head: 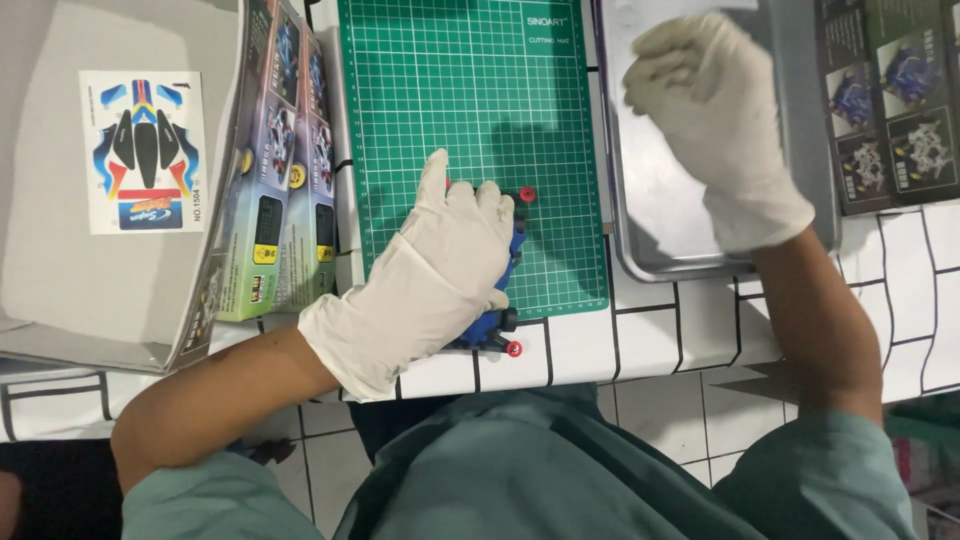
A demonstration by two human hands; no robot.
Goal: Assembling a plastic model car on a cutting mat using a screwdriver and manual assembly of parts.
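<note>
My left hand [440,265], in a white glove, lies flat over a blue toy car chassis [490,325] with red wheel hubs [527,194] on the green cutting mat [460,90], pressing it down. The car is mostly hidden under the palm. My right hand [715,110], also gloved, is over the metal tray [790,150] at the upper right, fingers curled; whether it holds something small I cannot see.
An open cardboard kit box [110,250] with a sticker sheet [145,150] inside lies at the left, its printed lid [285,170] standing beside the mat. A printed leaflet [890,100] lies at the far right. The table is white with black grid lines.
</note>
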